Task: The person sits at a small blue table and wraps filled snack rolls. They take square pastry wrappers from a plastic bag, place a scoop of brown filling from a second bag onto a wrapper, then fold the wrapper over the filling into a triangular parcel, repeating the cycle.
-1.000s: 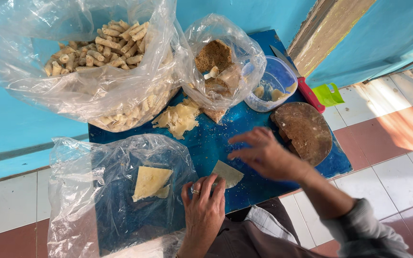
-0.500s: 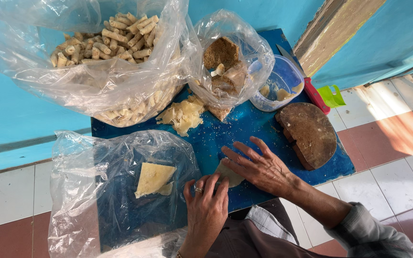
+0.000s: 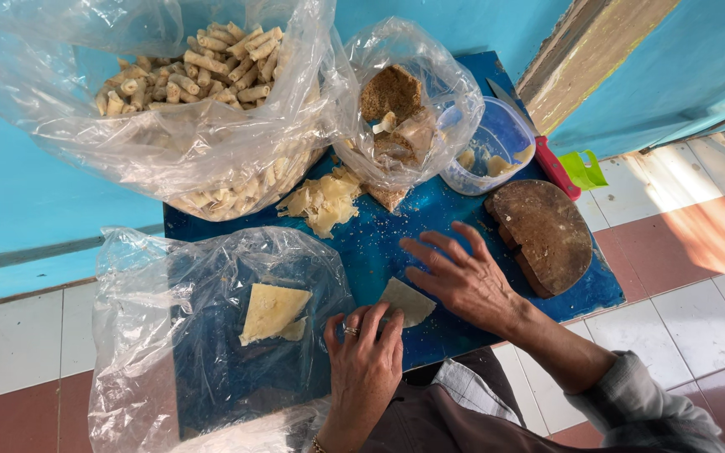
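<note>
Head view: the wrapper (image 3: 407, 300) lies flat on the blue board (image 3: 455, 226), at 6 o'clock from the loose scraps (image 3: 322, 201). The left hand (image 3: 364, 356) pins its near edge, fingers together. The right hand (image 3: 463, 277) rests on it, fingers spread. Best to keep it flat and press evenly so it doesn't tear.

A turquoise painted wall (image 3: 35, 193) is filling the left and top of the view, with a grey band running along its base. A worn wooden post (image 3: 585, 59) with peeling paint is slanting at upper right. The tiled floor (image 3: 698, 243) is showing white and reddish-brown tiles, sunlight falling across the right side. A low blue board (image 3: 455, 226) is sitting on the floor, serving as the work surface.
</note>
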Demonstrator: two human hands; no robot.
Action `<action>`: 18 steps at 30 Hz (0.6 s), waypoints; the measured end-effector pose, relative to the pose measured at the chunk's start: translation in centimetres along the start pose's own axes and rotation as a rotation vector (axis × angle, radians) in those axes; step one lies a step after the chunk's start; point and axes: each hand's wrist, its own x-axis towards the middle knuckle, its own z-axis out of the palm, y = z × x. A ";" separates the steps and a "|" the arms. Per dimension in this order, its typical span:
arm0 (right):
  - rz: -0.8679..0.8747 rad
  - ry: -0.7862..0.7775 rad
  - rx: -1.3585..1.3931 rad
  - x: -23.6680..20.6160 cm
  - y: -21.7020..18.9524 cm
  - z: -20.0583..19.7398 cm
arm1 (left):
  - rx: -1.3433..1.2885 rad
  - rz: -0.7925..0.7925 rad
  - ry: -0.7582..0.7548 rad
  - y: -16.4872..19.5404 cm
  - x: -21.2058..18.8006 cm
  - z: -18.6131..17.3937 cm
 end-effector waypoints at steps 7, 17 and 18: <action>-0.055 0.036 0.093 -0.3 -1.0 0.1 | 0.011 -0.001 0.020 0.1 0.2 -0.1; -0.001 0.120 0.214 0.6 -0.6 -0.9 | -0.005 -0.011 0.004 0.0 -0.1 0.0; 0.025 0.153 0.216 0.9 -0.2 -1.3 | -0.012 -0.011 0.005 0.0 -0.1 0.0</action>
